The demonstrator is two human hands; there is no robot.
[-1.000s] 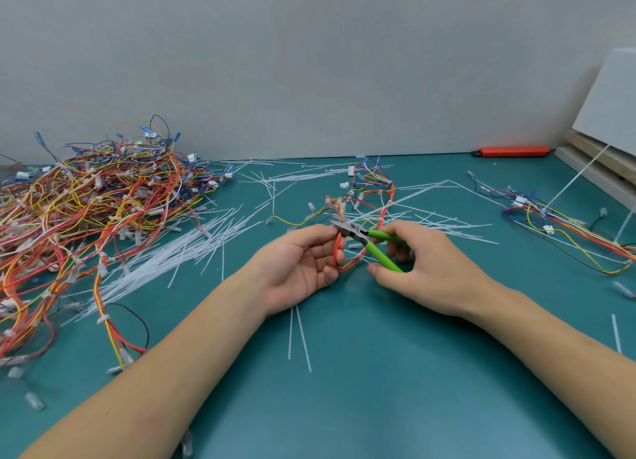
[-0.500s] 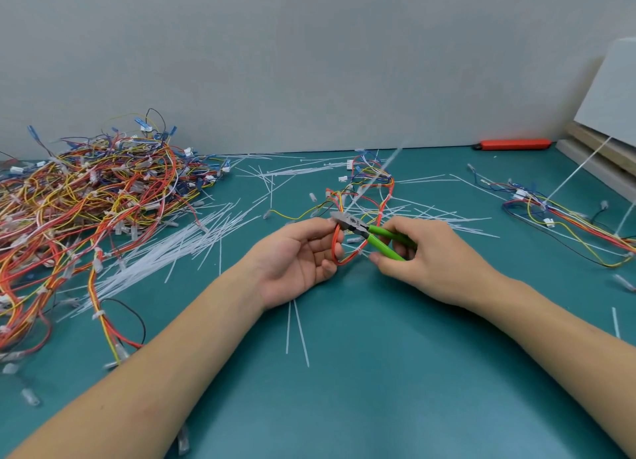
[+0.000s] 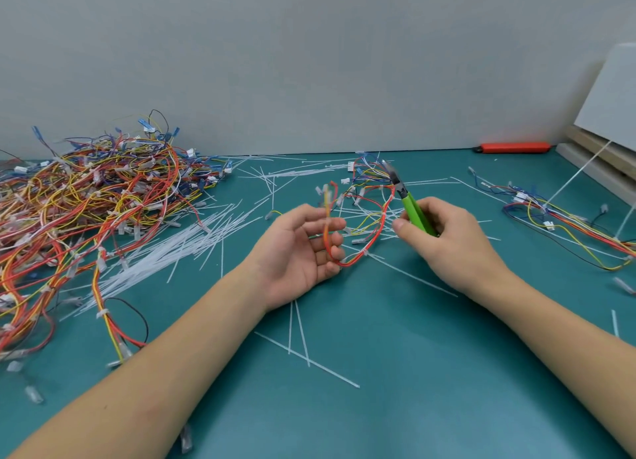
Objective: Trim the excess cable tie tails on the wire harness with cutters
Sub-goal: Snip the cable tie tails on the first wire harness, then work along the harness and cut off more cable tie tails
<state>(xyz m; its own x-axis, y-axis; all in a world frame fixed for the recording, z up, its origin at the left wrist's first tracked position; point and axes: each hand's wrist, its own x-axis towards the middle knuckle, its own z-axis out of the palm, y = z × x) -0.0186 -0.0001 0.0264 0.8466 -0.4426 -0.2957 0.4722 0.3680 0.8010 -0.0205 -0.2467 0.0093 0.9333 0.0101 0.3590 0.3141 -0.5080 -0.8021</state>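
Between cuts, it seems: left hand (image 3: 299, 252), palm up, half curled, loosely holds the red-and-yellow wire harness (image 3: 365, 252) mid-table, right hand (image 3: 444, 241) grips the green-handled cutters (image 3: 413, 214), tips pointing far — next, find an untrimmed tail, nip it flush — no containers visible; cut white tails (image 3: 307, 359) litter the teal mat (image 3: 378, 321).

Two hands (image 3: 292, 255) (image 3: 451, 245), one green cutters (image 3: 418, 217), one held harness (image 3: 361, 256), one harness heap (image 3: 103, 197), one red tool (image 3: 512, 147)
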